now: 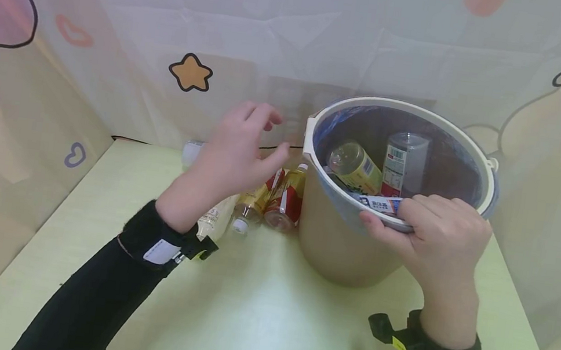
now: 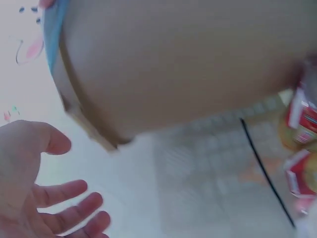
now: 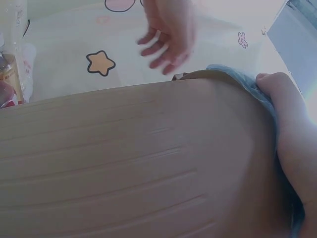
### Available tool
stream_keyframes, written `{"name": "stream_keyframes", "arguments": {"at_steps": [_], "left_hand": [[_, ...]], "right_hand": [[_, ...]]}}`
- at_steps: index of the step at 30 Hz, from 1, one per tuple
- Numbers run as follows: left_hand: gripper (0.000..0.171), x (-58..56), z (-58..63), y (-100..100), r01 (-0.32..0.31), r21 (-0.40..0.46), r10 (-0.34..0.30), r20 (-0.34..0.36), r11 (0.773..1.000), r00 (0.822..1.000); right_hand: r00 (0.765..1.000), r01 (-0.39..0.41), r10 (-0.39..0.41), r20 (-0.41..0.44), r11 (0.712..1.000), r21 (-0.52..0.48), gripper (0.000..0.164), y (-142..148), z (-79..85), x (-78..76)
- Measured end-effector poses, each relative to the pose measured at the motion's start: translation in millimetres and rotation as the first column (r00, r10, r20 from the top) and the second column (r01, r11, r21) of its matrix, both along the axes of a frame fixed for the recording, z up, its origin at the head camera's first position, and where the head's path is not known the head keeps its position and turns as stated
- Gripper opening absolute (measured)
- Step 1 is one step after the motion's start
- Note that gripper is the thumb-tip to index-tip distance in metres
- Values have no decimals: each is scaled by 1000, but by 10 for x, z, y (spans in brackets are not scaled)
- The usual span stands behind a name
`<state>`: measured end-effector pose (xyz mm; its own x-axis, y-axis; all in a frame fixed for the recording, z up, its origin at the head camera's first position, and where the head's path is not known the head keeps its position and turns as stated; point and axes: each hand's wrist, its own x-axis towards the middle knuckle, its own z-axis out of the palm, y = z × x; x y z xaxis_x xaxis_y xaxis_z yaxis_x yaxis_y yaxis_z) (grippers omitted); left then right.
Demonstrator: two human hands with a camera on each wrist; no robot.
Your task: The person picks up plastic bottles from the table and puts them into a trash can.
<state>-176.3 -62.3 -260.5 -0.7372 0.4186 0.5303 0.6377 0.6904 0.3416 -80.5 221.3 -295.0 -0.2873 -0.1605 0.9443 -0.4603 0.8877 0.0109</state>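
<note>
A beige trash bin with a white rim stands right of the table's middle, lined with a blue plastic bag. My right hand grips its near right rim, thumb outside over the bag. Inside the bin lie a yellow-labelled bottle, a clear plastic container and a white-and-blue printed package. My left hand hovers left of the bin with fingers loosely spread. In the left wrist view, that hand is apart from the rim and holds nothing.
Between my left forearm and the bin, a red-and-yellow labelled bottle, another similar bottle and a whitish bottle lie on the pale table. A patterned curtain hangs behind the table and along its sides.
</note>
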Motion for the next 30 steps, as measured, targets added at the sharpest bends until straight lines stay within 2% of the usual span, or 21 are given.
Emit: {"name": "stream_keyframes", "arguments": {"at_steps": [3, 8, 12, 17, 23, 30], "left_hand": [[42, -55, -152, -182, -82, -34, 85, 109, 996, 990], [56, -140, -477, -380, -174, -122, 201, 259, 977, 945], [61, -184, -761, -473, -199, -184, 249, 316, 963, 915], [64, -193, -1052, -560, -211, -249, 289, 334, 945, 897], [72, -154, -1228, -595, -229, -274, 321, 366, 934, 874], [85, -99, -1297, -646, -213, -271, 319, 449, 939, 835]], "right_hand": [[1000, -6, 6, -8, 1000, -7, 80, 0, 7, 0], [1000, -12, 12, -12, 1000, -12, 79, 4, 10, -1], [1000, -8, 8, -5, 1000, -4, 79, 9, 4, 1], [1000, -10, 10, 1, 1000, 3, 79, 4, -3, 3], [1000, -9, 9, 0, 1000, 3, 80, 11, -4, -3], [1000, -5, 4, 12, 1000, 11, 79, 15, -14, 4]]}}
